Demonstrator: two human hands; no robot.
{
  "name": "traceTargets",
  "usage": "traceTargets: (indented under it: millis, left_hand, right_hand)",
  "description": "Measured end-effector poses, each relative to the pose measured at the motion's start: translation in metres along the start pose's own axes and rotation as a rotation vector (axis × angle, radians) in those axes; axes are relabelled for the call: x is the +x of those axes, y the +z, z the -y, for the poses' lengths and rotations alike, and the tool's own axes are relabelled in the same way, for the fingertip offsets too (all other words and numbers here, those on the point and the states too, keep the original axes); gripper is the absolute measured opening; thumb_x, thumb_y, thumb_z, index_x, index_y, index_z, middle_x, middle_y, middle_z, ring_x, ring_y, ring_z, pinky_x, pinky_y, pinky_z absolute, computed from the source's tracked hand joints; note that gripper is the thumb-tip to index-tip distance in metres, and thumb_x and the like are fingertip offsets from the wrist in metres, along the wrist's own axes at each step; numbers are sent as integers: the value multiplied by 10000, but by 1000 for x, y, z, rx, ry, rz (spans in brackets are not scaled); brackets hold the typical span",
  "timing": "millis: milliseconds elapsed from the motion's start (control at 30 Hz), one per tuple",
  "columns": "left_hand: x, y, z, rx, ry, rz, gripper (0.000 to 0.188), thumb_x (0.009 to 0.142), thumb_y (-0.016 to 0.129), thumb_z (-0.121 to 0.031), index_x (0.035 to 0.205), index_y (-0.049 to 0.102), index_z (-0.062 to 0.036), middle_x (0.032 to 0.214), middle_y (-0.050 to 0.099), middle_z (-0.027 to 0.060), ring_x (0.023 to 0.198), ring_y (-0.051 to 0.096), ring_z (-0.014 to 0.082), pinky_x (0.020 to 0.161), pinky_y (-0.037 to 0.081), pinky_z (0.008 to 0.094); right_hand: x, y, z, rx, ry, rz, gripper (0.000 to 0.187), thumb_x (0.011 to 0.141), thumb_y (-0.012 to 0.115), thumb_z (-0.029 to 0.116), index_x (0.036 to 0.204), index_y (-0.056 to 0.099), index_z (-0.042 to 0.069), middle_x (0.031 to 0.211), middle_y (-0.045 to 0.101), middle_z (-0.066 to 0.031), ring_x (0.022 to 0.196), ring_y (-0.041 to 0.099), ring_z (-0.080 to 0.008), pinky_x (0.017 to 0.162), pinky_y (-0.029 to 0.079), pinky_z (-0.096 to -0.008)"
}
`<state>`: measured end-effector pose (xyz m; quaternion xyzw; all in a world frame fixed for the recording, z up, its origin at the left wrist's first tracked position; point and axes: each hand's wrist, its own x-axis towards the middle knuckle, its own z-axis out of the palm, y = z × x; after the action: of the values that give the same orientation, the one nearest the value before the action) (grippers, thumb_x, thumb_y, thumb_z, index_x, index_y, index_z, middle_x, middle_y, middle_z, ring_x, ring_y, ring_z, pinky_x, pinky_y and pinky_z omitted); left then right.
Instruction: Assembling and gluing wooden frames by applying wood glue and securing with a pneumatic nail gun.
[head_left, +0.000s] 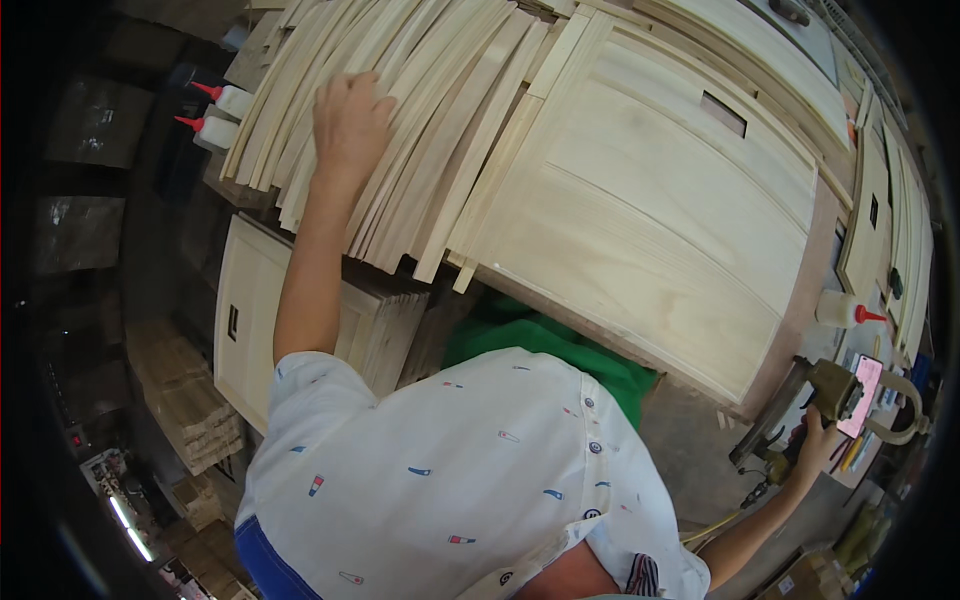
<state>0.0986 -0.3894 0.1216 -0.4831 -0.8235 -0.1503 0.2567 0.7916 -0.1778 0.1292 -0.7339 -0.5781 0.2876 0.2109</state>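
Observation:
My left hand (350,120) reaches up and lies on a fanned pile of thin pale wooden strips (420,130). Its fingers curl down onto them, and I cannot tell whether they grip one. My right hand (815,447) is low at the right, closed around the handle of a pneumatic nail gun (800,400) with a yellow hose trailing below it. Between the hands, a large pale wooden panel door (660,210) lies flat on the bench. My patterned white shirt fills the lower middle.
Two glue bottles with red tips (222,115) stand left of the strips, and another (845,310) is at the right. A phone with a pink screen (866,395) sits beside the nail gun. Below the bench are green cloth (540,335), a slotted panel (245,320) and stacked wood blocks (195,405).

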Motion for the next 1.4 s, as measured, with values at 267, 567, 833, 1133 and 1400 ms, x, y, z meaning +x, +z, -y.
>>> traceTargets:
  millis: [267,567,833,1133,1400]
  left_hand:
    - [0,-14,29,-225,-462,270,319,825,664,-176,1089,660,2,974,672,160,897,652,318,813,504,390]
    - [-5,-41,-72,-884,-191,367,263,883,644,-214,1017,591,7,908,659,126,911,651,197,804,500,330]
    - [-102,-22,-221,-935,513,383,301,794,692,-79,1081,608,-46,958,592,130,913,580,314,829,477,375]
    - [-132,10,-251,-1042,612,356,354,720,728,-51,1062,638,-48,990,573,92,983,534,279,857,460,379]
    - [-137,15,-242,-1026,583,413,364,710,737,-54,1062,645,-57,1009,569,81,993,533,279,876,437,392]
  right_hand:
    - [3,-4,-10,-21,-91,21,259,881,643,228,867,581,-23,648,550,-48,482,511,-121,439,397,-285]
    - [19,-9,-20,-101,-118,67,289,876,628,290,836,595,5,617,518,-16,489,506,-113,460,384,-282]
    - [19,-14,-13,-41,-59,109,272,863,654,289,823,609,25,653,545,-15,502,517,-105,469,404,-270]
    - [15,-15,-10,-92,-126,101,248,894,623,275,825,623,37,627,533,-4,497,492,-93,481,368,-257]
    - [26,-22,-18,-116,-112,128,260,908,616,276,856,609,22,660,542,-23,507,511,-114,473,395,-279]
